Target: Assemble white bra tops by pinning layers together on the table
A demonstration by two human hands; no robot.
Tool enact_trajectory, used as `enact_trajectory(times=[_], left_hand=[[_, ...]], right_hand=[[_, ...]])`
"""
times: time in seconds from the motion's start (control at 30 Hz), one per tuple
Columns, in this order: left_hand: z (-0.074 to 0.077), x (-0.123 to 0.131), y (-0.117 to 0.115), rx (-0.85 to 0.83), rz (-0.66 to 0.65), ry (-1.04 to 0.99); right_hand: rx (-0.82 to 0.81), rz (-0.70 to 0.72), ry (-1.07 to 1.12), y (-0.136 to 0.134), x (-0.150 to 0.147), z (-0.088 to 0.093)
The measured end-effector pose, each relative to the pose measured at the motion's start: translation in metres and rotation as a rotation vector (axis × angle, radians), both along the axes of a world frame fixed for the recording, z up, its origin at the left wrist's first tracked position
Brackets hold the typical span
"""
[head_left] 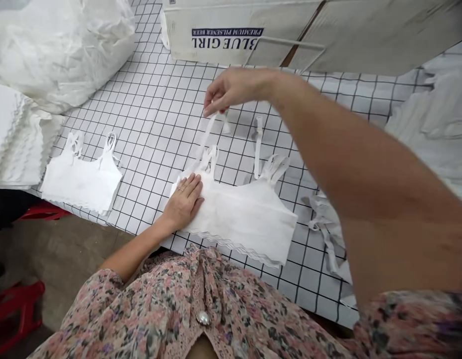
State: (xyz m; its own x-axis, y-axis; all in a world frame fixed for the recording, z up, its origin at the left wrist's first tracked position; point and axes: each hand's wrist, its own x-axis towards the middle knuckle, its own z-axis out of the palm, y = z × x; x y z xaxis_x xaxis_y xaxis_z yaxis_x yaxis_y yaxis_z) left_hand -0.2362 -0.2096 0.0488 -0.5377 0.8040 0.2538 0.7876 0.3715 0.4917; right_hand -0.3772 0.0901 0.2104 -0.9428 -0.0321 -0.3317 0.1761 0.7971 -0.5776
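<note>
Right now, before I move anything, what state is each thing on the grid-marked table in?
Left hand: open, flat on the white top.
Right hand: raised, pinching a strap.
Strap: lifted off the table.
White top: lying flat, scalloped hem toward the person.
Second white top: lying flat, apart on the left.
Blue Girl carton: flattened, lettering upside down.

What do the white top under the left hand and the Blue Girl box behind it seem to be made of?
The white top looks like a soft, matte fabric, probably knit, since it lies in gentle creases and has a scalloped edge. The Blue Girl box looks like printed cardboard, with stiff, flat panels and a fold line.
</note>
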Motion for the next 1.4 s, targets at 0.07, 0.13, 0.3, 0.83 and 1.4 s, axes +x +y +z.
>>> enact_trajectory(times=[0.07,0.13,0.3,0.83,1.4], left_hand=[[-0.001,0.001,0.000,0.019,0.003,-0.028],[0.003,0.000,0.001,0.056,0.010,-0.102],[0.040,-0.014,0.008,0.321,0.102,-0.760],[0.098,-0.002,0.036,0.393,0.057,-1.891],[0.095,0.004,0.006,0.395,0.143,-1.773]], right_hand=[[0.064,-0.023,-0.053,0.013,0.003,0.033],[0.107,-0.054,-0.080,0.019,0.011,0.060],[0.216,-0.030,0.065,-0.003,0.063,0.072],[-0.241,-0.246,0.502,-0.071,0.246,-0.078],[-0.807,-0.539,0.555,-0.079,0.191,-0.090]])
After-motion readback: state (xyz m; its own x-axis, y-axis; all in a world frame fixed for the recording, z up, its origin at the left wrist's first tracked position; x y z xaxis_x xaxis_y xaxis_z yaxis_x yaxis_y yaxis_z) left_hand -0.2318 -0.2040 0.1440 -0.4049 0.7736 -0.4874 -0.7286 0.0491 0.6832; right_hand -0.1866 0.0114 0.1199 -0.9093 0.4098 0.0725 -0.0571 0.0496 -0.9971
